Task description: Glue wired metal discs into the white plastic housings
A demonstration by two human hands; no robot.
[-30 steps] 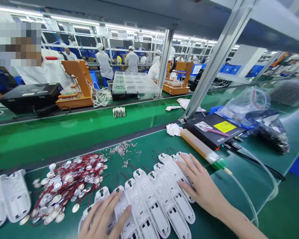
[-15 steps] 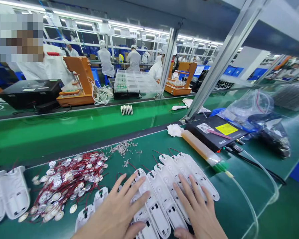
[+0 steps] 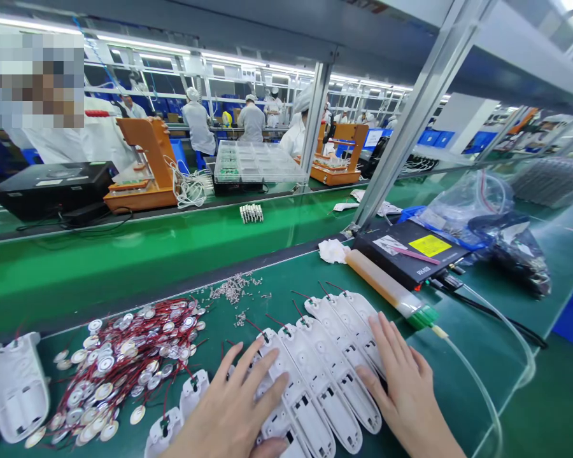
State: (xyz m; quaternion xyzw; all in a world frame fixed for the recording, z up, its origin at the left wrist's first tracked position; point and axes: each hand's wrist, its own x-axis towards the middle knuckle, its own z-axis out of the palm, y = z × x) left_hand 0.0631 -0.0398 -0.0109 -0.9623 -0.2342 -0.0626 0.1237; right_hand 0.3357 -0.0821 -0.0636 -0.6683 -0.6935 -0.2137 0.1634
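Note:
A row of long white plastic housing halves (image 3: 322, 362) lies side by side on the green bench, hollow side up, with short red wires at their far ends. My left hand (image 3: 239, 404) rests over the left part of the row, fingers spread and stretched. At the row's right edge is my right hand (image 3: 405, 388), its fingers straight against the outermost housing and its thumb apart. The lower ends of some housings are hidden under my hands. Left of my left hand lies a heap of round metal discs with red wires (image 3: 106, 364).
Small screws (image 3: 233, 287) are scattered behind the row. An amber dispensing syringe (image 3: 382, 283) with a hose lies beside a black controller box (image 3: 410, 251). More white housings (image 3: 19, 388) lie far left. Beyond runs a green conveyor belt (image 3: 172, 232); a person in white (image 3: 100, 133) is across it.
My right hand has shifted from on top of the housings to their right edge, its fingers closer together. The rightmost housings sit slightly further left. My left hand has barely moved.

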